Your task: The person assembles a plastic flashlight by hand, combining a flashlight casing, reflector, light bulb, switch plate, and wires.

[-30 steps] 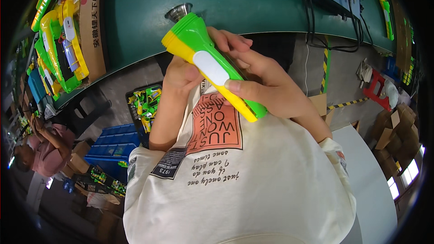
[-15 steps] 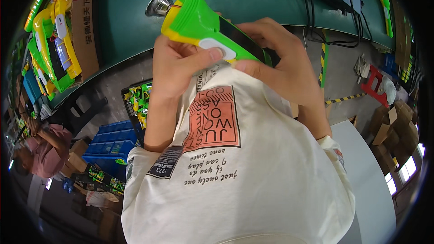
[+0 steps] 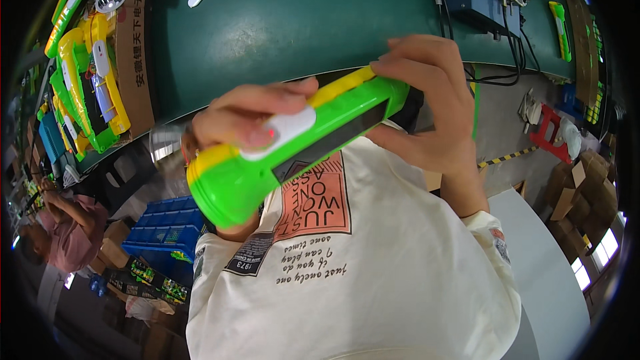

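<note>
Green-yellow flashlight [image 3: 293, 143] held between both hands, above white shirt [image 3: 353, 273]. Left hand [image 3: 250, 117] grasps wide head end, thumb on white switch [image 3: 280, 132]. Right hand [image 3: 430, 103] grips tail end. Green workbench [image 3: 287, 20] beyond hands.

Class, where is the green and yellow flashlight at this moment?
In the head view, the green and yellow flashlight sits mid-frame, held by the left hand and right hand, above the cream shirt, before the green table.

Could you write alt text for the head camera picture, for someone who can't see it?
Two hands, left hand and right hand, hold a green and yellow flashlight over a white printed shirt, in front of a dark green workbench.
</note>
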Demonstrator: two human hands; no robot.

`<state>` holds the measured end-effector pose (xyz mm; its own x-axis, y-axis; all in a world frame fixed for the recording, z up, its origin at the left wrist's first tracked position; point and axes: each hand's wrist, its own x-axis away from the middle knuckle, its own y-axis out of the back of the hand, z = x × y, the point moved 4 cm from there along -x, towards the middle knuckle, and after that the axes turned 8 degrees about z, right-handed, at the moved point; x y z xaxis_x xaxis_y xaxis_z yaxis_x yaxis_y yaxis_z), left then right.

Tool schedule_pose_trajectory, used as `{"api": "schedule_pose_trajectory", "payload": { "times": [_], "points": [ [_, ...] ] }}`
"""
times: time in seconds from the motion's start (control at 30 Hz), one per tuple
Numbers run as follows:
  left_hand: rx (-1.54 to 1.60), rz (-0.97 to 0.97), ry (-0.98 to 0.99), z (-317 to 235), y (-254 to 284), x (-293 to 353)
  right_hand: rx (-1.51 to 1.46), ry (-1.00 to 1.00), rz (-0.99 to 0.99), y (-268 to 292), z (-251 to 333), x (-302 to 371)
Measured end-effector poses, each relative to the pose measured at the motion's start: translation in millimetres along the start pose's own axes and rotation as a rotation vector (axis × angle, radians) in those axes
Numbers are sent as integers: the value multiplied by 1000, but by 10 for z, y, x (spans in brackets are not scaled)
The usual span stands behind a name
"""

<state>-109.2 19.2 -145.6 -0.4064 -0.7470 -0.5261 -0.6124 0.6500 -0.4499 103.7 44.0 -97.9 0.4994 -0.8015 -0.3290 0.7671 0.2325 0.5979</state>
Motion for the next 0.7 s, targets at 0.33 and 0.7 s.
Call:
{"api": "schedule_pose_trajectory", "payload": {
  "times": [0.33,0.7],
  "points": [
    [-62,41,-188,-103,-130,-166,-17,81,-32,3,46,-1],
    [-185,81,-194,-254,-301,-246,-351,200,-163,-110,40,72]
  ]
}}
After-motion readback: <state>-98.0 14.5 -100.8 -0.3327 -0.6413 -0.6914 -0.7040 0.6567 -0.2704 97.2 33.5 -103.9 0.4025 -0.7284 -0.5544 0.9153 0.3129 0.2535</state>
